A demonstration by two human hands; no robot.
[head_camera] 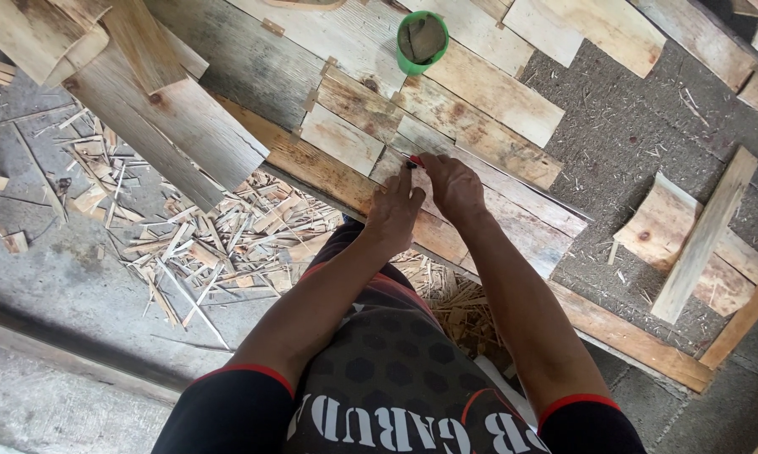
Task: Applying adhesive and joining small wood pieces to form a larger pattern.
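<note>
My left hand (393, 214) and my right hand (452, 187) meet over a row of flat wooden boards (480, 134) laid on a rough workbench. Between the fingertips of both hands sits a small red and dark object (412, 162), partly hidden, so its kind is unclear. My left fingers lie flat on a board (349, 181) beside it; my right fingers pinch at it. Both forearms reach forward from black sleeves with red cuffs.
A green cup (422, 39) holding scraps stands on the boards farther back. Short planks (702, 235) lie on the bench's grey chip surface at right. Larger boards (169, 118) overhang at left. Wood splinters and offcuts (219, 235) litter the concrete floor below.
</note>
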